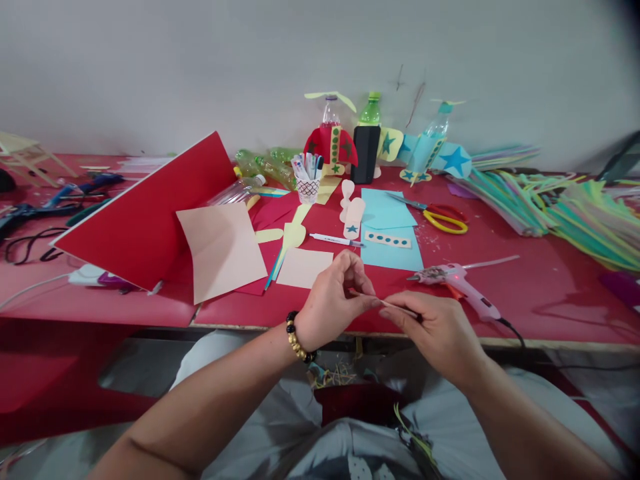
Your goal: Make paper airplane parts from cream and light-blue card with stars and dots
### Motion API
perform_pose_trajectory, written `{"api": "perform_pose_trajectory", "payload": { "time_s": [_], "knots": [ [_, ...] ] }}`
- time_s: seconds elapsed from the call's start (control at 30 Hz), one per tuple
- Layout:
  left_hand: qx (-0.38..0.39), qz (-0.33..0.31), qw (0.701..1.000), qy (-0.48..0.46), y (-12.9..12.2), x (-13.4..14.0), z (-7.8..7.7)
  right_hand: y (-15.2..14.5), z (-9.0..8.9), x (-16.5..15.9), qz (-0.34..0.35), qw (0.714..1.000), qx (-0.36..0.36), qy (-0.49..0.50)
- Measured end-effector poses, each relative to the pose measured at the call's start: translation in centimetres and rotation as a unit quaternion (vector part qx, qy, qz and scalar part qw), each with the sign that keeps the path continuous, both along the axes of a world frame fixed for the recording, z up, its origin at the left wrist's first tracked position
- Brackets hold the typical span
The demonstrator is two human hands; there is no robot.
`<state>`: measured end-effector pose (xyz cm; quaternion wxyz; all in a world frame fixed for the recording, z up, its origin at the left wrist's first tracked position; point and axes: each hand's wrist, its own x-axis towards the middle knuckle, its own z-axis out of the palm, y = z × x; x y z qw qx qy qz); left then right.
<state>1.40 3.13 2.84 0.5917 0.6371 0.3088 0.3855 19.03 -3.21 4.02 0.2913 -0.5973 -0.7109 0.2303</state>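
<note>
Both hands busy: left hand [333, 293] and right hand [443, 327] each have thumb and fingers closed in a pinch on one thin pale piece [399, 307], held nearly edge-on between them above the table's near edge. Glue gun [460, 285] lies just beyond the right hand, nozzle pointing left (red light on its body), cord off the near edge. Scissors [445, 220] lie farther back, blades over the blue paper [400, 260], which also carries a dotted strip [387, 239].

Left of that: star-marked piece [353, 223], marker [336, 240], small peach square [305, 268] partly behind the left hand. Larger peach sheet [223, 253] leans against a big tilted red board [165, 207], which blocks part of the table's left side. Pen cup [307, 191] sits mid-table; behind it, a red-winged bottle [325, 137] and a blue-winged bottle [425, 157]. Black block [367, 153] hides the lower part of a green-capped bottle [371, 110]. Straws [510, 200] heaped at right.

Table [540, 280] is red, scuffed, seamed at left, against a plain grey wall [200, 60].

Marker has printing, too small to read.
</note>
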Motion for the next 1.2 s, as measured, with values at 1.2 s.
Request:
{"api": "perform_pose_trajectory", "payload": {
  "time_s": [1.2],
  "knots": [
    [-0.044, 0.016, 0.999, -0.025, 1.0, -0.3, -0.2, -1.2, 1.4, 2.7, -0.02, 0.998, -0.043, 0.035]
  ]
}}
